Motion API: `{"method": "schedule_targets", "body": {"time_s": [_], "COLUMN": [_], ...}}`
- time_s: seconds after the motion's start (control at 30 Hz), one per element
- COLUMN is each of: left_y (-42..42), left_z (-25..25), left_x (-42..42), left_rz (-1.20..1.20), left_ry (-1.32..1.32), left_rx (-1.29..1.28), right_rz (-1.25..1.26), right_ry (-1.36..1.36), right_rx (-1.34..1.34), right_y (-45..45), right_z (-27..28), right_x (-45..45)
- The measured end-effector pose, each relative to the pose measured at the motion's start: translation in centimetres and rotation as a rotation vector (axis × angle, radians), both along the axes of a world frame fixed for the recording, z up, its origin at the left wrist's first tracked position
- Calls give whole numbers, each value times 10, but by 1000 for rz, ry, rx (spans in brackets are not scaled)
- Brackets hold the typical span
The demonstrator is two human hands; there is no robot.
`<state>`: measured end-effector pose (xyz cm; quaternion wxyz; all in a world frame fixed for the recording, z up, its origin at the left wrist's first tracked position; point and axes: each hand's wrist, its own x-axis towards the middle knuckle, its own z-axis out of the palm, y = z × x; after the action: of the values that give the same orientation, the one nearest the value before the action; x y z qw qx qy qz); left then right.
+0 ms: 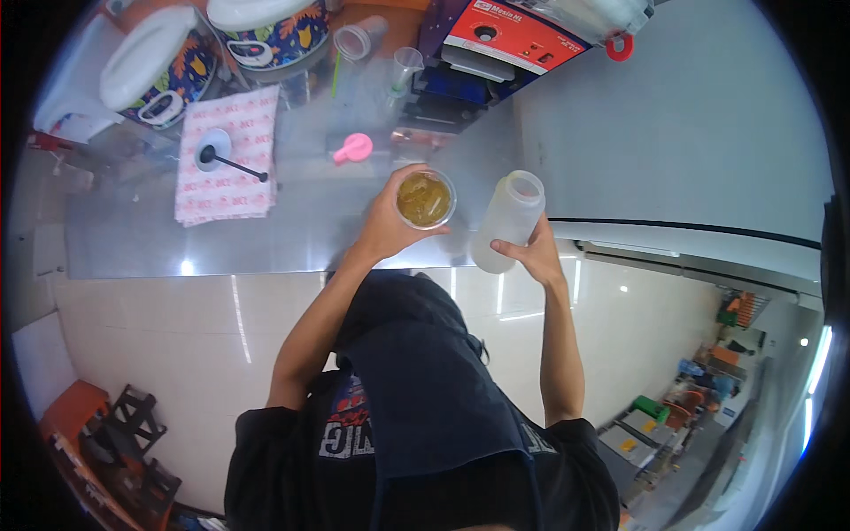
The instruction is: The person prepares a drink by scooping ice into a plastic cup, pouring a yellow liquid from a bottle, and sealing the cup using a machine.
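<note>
My left hand [392,222] is wrapped around a clear plastic cup [425,199] that holds a yellow-brown drink with what look like ice pieces. The cup is near the front edge of the steel table, its top open towards me. To the right, my right hand [534,252] grips a translucent plastic shaker bottle [511,222], uncapped and slightly tilted. Bottle and cup are apart. Beyond the cup lies a pink plastic lid or scoop [353,149] on the table.
A cup sealing machine [511,40] with a red panel stands at the back right. Printed paper sheets [226,199] lie at left under a small white dish [214,143] and a black long-handled spoon [239,169]. Behind are patterned containers [189,73], a small measuring cup [406,63] and stacked plastic cups [355,41].
</note>
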<state>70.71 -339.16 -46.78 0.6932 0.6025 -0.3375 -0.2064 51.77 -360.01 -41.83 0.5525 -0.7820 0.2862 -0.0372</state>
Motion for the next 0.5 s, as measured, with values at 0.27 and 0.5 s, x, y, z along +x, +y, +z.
{"method": "schedule_targets", "body": {"time_s": [0.27,0.5], "left_y": [50,75], "left_z": [29,47], "left_x": [55,60], "left_rz": [105,175], "left_ry": [-97,33], "left_rx": [140,94], "right_rz": [15,50], "right_ry": [-176,-342], "right_rx": [37,135], "right_y": [68,102], "right_z": [-50,-78], "right_x": [64,99]}}
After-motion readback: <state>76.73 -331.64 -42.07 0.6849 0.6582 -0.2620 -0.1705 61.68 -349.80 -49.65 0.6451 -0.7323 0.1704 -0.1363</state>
